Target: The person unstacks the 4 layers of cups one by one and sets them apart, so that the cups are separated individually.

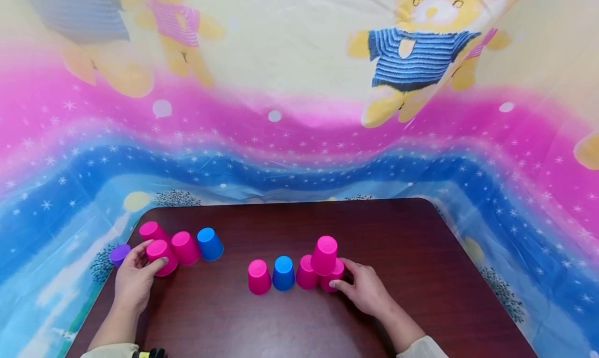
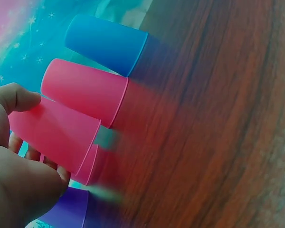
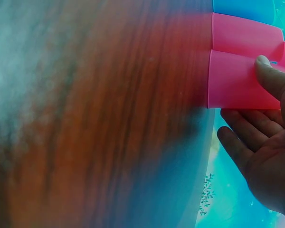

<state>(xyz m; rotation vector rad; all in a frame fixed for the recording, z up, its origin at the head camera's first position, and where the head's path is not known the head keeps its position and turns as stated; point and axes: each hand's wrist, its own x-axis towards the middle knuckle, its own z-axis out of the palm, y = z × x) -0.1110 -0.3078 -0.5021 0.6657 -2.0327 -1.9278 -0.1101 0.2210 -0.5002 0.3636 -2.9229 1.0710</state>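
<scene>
In the head view my left hand grips an upside-down pink cup, thumb on one side and fingers on the other. Whether that cup touches the table I cannot tell. Two more pink cups, one behind and one to its right, stand close by, with a blue cup further right and a purple cup at the left. My right hand holds a lower pink cup between thumb and fingers. Across this cup and its pink neighbour sits an upper pink cup.
Left of the stacked cups stand a blue cup and another pink cup, both upside down. All the cups are on a dark wooden table with rounded far corners. A printed cloth hangs around its far and side edges.
</scene>
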